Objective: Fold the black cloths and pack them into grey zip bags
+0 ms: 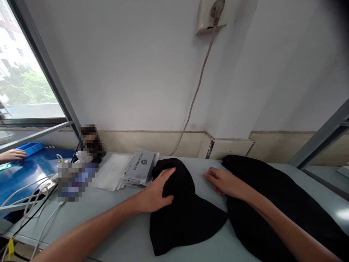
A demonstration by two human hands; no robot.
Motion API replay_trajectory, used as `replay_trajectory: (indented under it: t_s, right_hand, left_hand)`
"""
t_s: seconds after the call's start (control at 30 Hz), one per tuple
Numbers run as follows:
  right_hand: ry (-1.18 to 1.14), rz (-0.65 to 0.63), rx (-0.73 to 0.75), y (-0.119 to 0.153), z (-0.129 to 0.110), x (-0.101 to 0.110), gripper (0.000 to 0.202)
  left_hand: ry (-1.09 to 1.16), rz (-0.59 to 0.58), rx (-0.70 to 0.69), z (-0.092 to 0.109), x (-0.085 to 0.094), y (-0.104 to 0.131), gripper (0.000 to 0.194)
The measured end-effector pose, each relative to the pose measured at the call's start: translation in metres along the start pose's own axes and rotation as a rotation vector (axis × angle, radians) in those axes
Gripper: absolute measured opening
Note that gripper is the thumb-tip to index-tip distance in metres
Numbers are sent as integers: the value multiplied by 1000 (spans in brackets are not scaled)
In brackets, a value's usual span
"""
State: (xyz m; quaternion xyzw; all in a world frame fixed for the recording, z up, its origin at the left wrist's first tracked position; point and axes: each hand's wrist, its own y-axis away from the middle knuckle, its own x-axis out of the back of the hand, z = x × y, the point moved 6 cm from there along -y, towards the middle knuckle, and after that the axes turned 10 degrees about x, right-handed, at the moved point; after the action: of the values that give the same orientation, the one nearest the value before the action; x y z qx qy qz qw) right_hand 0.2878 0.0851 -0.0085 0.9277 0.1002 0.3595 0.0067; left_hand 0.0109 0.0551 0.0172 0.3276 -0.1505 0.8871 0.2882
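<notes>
Beside grey packets point(140, 165) — left hand point(157, 193) spread on black cloth point(185, 222); right hand point(225, 182) loosely curled near larger cloth point(283, 189) — hold unclear.

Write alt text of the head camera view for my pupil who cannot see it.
A person's left hand, spread open, lies on a black cloth piece on a grey table. The right hand, loosely curled, is at the edge of a larger black cloth. Grey ROCKBROS packets lie beyond the left hand.
</notes>
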Motion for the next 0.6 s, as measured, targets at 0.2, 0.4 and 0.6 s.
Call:
replay_trajectory:
  t_s: [0.2, 0.4, 0.6]
  right_hand:
    - [-260, -96, 315, 8, -51, -31, 38]
    - [-482, 12, 113, 7, -39, -31, 25]
    - [-266, 435, 133, -7, -11, 5, 23]
  left_hand:
    - [305, -246, -31, 9, -11, 0, 87]
    - [332, -158, 165, -10, -9, -7, 71]
    - [132, 248, 178, -7, 14, -7, 43]
